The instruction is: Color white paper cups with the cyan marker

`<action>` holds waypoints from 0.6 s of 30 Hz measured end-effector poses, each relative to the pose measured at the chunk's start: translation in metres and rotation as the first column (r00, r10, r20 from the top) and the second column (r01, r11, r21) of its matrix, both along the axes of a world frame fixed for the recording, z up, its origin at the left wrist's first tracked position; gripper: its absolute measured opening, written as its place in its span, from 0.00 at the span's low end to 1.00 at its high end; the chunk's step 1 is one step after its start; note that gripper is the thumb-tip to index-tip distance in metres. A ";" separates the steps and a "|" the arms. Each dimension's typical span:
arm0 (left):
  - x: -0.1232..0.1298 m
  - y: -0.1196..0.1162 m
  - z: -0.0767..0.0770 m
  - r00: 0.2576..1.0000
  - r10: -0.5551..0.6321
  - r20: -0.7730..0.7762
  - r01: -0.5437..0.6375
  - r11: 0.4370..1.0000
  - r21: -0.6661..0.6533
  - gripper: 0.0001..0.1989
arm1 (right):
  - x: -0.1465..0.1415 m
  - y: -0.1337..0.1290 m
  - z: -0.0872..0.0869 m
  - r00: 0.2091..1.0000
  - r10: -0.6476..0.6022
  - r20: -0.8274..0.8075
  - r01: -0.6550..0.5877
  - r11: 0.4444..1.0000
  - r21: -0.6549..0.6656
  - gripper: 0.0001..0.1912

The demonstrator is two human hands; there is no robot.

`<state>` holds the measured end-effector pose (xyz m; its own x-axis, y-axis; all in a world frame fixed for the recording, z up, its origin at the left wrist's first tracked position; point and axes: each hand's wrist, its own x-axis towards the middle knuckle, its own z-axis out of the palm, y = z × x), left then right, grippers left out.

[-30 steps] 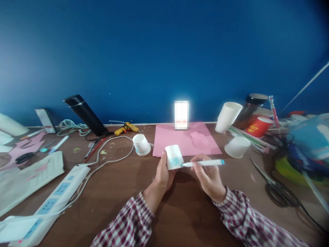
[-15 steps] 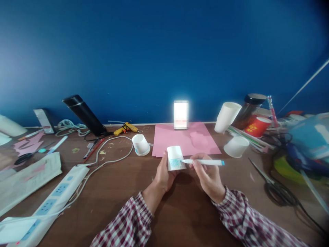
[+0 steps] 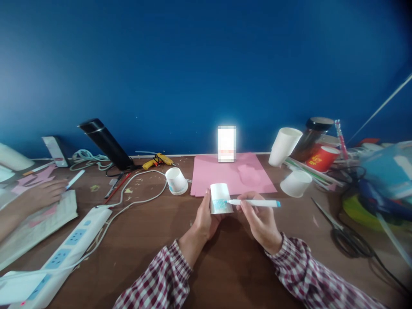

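Observation:
My left hand (image 3: 206, 218) is wrapped round a white paper cup (image 3: 220, 191), which is upside down with its wider rim low. A band of light-blue scribble runs across the lower half of the cup. Between the fingers of my right hand (image 3: 260, 221) is a white marker (image 3: 257, 203) with a blue end, its tip touching the scribbled band from the right. Behind the hands lie pink paper sheets (image 3: 212, 171). To the left stands another paper cup (image 3: 175, 178) with blue marks near its rim.
A power strip (image 3: 69, 244), a hot glue gun (image 3: 157, 160) and a black flask (image 3: 104, 143) are on the left, where another person's hand (image 3: 48, 191) reaches in. Scissors (image 3: 346, 236), white cups (image 3: 296, 183) and a red cup (image 3: 323, 158) are on the right.
Another person's hand has come in at the far left, over the paper scraps beside a marker. The cup in my left hand has shifted very slightly right; my right hand has barely moved.

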<state>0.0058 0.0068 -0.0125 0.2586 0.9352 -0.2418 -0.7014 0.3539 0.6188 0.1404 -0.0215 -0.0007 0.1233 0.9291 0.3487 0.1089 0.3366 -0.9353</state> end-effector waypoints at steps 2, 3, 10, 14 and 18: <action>0.000 0.000 0.001 1.000 0.012 -0.006 -0.012 1.000 -0.009 0.24 | 0.000 0.000 -0.001 1.000 0.007 0.001 -0.007 1.000 -0.007 0.08; 0.001 0.000 0.001 1.000 0.015 -0.008 -0.015 1.000 -0.013 0.24 | 0.000 0.000 -0.001 1.000 0.006 -0.003 -0.006 1.000 -0.008 0.08; 0.003 -0.002 0.002 0.998 0.059 -0.035 -0.060 0.998 -0.016 0.22 | -0.001 0.000 -0.003 0.999 -0.020 -0.026 0.020 1.000 0.001 0.08; 0.004 -0.003 0.003 0.995 0.075 -0.061 -0.077 0.997 -0.026 0.21 | -0.001 0.000 -0.004 1.000 -0.013 -0.027 0.013 1.000 0.001 0.08; 0.004 -0.002 0.001 0.996 0.077 -0.046 -0.078 0.996 -0.031 0.21 | 0.000 0.001 -0.005 1.000 -0.025 -0.013 0.025 1.000 -0.005 0.08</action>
<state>0.0101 0.0044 -0.0111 0.1739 0.9434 -0.2825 -0.6992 0.3203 0.6391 0.1403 -0.0208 -0.0059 0.1511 0.9274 0.3422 0.1054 0.3291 -0.9384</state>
